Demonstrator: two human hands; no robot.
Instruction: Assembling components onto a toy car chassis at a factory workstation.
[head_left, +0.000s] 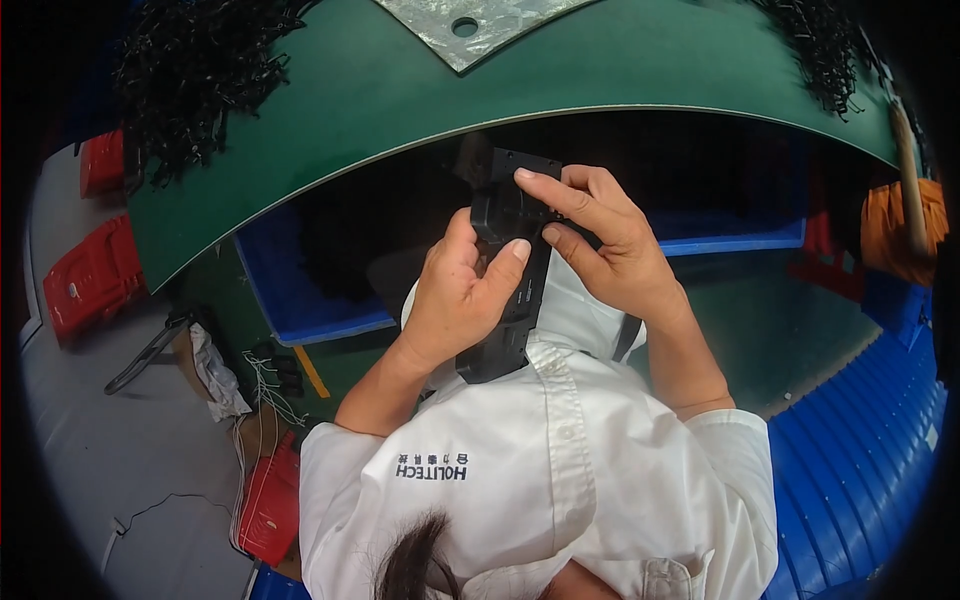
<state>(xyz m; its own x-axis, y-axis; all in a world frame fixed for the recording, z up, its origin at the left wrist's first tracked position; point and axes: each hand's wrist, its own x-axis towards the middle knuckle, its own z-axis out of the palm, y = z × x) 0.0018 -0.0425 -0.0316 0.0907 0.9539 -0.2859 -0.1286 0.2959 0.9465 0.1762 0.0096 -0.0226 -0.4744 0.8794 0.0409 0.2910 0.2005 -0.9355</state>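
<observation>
Over my lap, just below the table edge, I hold a long black moulded plastic part that stands nearly upright in the picture. My left hand wraps its left side, with the thumb lying across the front face. On the upper right, my right hand grips the same part; the forefinger rests on its top end and the thumb lies lower on its side. The fingers behind the part are hidden.
A green table bears black piles of small parts and a metal plate. Below stands a blue crate. Red bins and cables lie left; an orange cloth hangs right.
</observation>
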